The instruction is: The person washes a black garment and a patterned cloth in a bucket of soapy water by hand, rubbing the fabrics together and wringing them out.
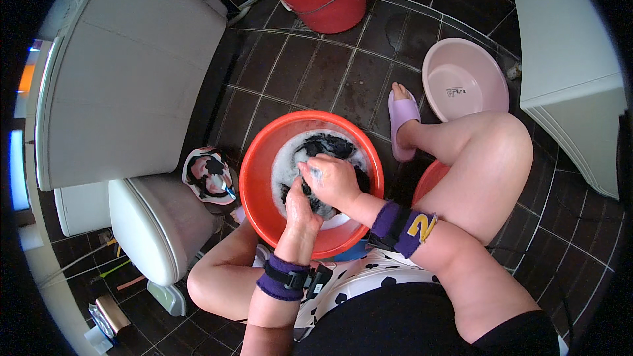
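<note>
A round orange-red plastic basin (259, 173) stands between my legs, holding white suds (287, 155) and wet black cloth (332, 146). Over the middle of it, my right hand (334, 180) is curled in a fist on a bunched part of the cloth, with foam on the fingers. Close against it from below, my left hand (300, 207) grips the same cloth; dark folds show between the two hands. Part of the cloth lies in the suds beyond my hands. Purple bands with black straps circle both forearms.
A red bucket (334, 12) full of laundry stands ahead on dark floor tiles. A pink basin (457, 79) leans at the right, near a white cabinet-like unit (568, 74). Left are a toilet (143, 227), a large grey box-shaped unit (133, 79) and a patterned container (210, 178).
</note>
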Action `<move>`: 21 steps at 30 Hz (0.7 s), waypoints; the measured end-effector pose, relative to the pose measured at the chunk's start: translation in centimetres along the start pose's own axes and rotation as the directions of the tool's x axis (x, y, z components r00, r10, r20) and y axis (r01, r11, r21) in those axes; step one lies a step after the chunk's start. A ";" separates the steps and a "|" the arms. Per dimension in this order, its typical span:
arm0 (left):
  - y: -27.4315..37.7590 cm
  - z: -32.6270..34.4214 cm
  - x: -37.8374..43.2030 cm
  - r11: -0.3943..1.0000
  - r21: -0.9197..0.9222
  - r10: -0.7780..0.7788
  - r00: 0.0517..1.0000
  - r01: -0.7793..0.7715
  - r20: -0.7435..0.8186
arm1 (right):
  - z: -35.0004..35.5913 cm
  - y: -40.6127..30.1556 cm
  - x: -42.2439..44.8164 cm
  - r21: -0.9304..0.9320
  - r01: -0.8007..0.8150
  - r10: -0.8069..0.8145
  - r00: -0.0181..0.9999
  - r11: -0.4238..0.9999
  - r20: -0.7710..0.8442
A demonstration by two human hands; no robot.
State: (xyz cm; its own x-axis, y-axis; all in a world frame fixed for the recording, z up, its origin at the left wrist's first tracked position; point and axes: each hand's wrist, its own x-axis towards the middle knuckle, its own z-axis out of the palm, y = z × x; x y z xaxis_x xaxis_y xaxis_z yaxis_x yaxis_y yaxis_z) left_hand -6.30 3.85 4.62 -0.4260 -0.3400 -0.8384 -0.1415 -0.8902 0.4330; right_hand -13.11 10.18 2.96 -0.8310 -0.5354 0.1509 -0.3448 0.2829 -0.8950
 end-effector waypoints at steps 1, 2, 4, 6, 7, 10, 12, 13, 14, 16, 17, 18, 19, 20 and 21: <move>-0.5 -1.0 0.2 0.995 -0.051 0.092 0.990 -0.087 0.110 | 0.0 -0.4 -0.4 0.013 0.020 -0.020 0.999 1.000 0.029; -1.5 -3.1 0.9 0.980 -0.111 0.188 0.959 -0.167 0.214 | 0.1 -1.2 -1.2 0.027 0.039 -0.040 0.998 0.999 0.057; -1.7 -5.0 2.1 0.972 -0.162 0.211 0.940 -0.172 0.269 | -0.6 -4.5 -2.5 0.142 0.123 -0.131 0.990 0.982 0.051; -1.2 -3.3 0.6 0.983 -0.093 0.172 0.974 -0.159 0.150 | 0.2 -2.6 -2.2 0.082 0.073 -0.079 0.994 0.994 0.073; -0.6 -1.4 -0.6 0.991 -0.004 0.134 0.991 -0.134 -0.003 | 0.3 -1.4 -1.5 0.048 0.050 -0.053 0.996 0.998 0.074; 1.4 -0.5 -1.7 1.000 0.004 0.000 0.994 -0.001 0.109 | -0.4 1.6 0.6 0.083 -0.235 0.229 0.971 0.968 0.073; 3.3 -0.3 -2.5 1.000 0.009 0.003 0.996 -0.004 0.090 | -0.5 2.9 0.9 0.155 -0.316 0.283 0.937 0.936 0.203; 4.3 -1.1 -2.0 0.994 -0.087 0.059 0.998 -0.059 0.001 | -0.8 2.3 1.2 0.188 -0.283 0.240 0.945 0.940 0.224; 5.4 -2.0 -2.2 0.980 -0.125 0.156 0.988 -0.153 0.019 | -1.1 1.7 1.5 0.221 -0.251 0.196 0.950 0.942 0.243; 7.1 -2.3 -2.9 0.916 -0.219 0.358 0.931 -0.335 0.073 | -1.1 1.3 2.3 0.432 -0.086 0.018 0.987 0.898 0.158; 7.7 -2.0 -2.9 0.864 -0.278 0.461 0.881 -0.419 0.104 | -1.4 1.4 2.3 0.463 -0.041 -0.024 0.991 0.885 0.135; 8.6 -2.9 -3.0 0.853 -0.313 0.471 0.874 -0.418 0.117 | -2.1 -0.1 2.7 0.504 -0.002 -0.073 0.989 0.863 0.129; 9.2 -3.3 -2.9 0.826 -0.313 0.528 0.838 -0.468 0.140 | -2.7 -1.0 3.0 0.539 0.043 -0.123 0.986 0.841 0.113; 9.1 -3.3 -2.7 0.804 -0.275 0.570 0.815 -0.527 0.107 | -2.8 -0.9 3.2 0.541 0.057 -0.161 0.976 0.839 0.147; 9.0 -2.9 -2.6 0.780 -0.236 0.611 0.787 -0.580 0.085 | -2.9 -0.5 3.4 0.507 0.069 -0.165 0.975 0.859 0.146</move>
State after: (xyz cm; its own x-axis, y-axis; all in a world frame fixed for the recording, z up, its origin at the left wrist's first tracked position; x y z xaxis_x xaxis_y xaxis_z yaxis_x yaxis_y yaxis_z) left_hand -3.86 -4.20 9.72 -0.4981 -0.7855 -0.3673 0.3472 -0.5688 0.7456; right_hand -16.98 10.53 5.15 -0.6898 -0.6853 0.2334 -0.1325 -0.1974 -0.9713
